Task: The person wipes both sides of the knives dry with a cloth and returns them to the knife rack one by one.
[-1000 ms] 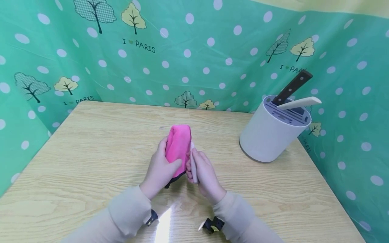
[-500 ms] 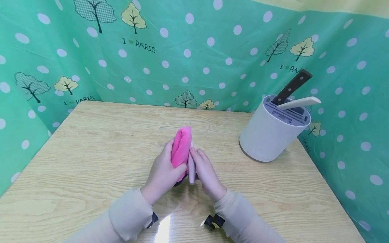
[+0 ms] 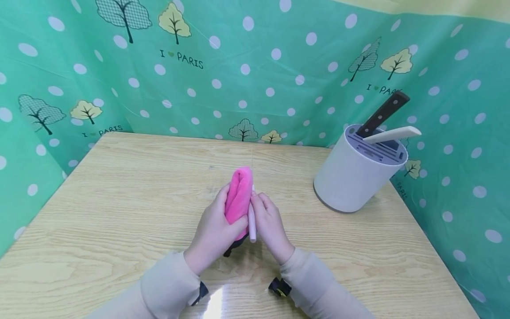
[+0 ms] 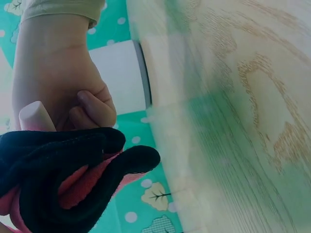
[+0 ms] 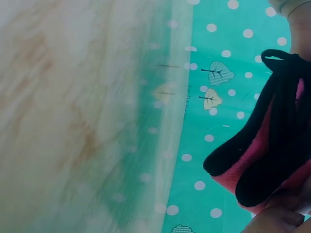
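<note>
A folded pink towel (image 3: 239,199) with black trim (image 5: 243,145) is held up over the table in my left hand (image 3: 215,226), whose thumb lies across its near side. A black loop (image 5: 277,56) shows at one end of the trim. My right hand (image 3: 271,223) grips a white handle (image 3: 252,223), which looks like that of a knife, against the towel's right side. In the left wrist view, this handle's butt (image 4: 36,116) sticks out beside the curled right hand (image 4: 63,82). A faint thin line above the towel may be its blade, seen edge-on.
A white round knife block (image 3: 350,177) stands at the right rear of the wooden table (image 3: 139,177). It holds a dark-handled knife (image 3: 384,115) and a white-handled one (image 3: 394,134). Green dotted curtain (image 3: 239,79) surrounds the table's back and sides.
My left hand has turned the towel narrower and shifted it slightly right and nearer. The towel now presses against the white handle, which my right hand still grips and which has become more upright.
</note>
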A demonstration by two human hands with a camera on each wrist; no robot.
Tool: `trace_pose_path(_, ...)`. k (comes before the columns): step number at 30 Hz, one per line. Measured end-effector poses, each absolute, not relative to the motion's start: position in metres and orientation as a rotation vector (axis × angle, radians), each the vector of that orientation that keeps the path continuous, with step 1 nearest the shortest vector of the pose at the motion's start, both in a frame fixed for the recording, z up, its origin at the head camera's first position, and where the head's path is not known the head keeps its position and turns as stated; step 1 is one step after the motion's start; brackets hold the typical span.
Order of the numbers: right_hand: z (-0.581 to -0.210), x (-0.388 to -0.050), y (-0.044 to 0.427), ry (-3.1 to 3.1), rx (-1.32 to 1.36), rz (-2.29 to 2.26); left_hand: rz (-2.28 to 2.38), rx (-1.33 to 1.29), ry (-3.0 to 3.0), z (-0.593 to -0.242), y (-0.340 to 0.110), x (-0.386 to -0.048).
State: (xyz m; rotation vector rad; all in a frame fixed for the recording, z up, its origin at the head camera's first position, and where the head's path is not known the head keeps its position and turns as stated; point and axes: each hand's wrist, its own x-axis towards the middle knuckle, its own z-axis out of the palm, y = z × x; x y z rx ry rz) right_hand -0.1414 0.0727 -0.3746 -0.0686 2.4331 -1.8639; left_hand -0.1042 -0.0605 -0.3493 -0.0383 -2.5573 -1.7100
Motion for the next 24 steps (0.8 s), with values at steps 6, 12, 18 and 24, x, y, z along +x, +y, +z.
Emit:
trace_pose_path(6,-0.374,-0.143,0.072,2.460,-0.083,-1.867,-1.693,-0.022,-2.568,-0.348,-0.060,-0.102)
trace_pose_path(12,-0.374,-0.147,0.073,2.492,-0.063,-1.862,-1.678,-0.037,-2.572,-0.346,-0.059,-0.099)
trace_pose_path(18,-0.372,-0.151,0.073,2.496,-0.043,-1.866,-1.662,-0.052,-2.568,-0.346,-0.058,-0.097)
trace_pose_path(24,-0.371,-0.157,0.073,2.519,-0.032,-1.870,-1.639,-0.058,-2.565,-0.346,-0.057,-0.095)
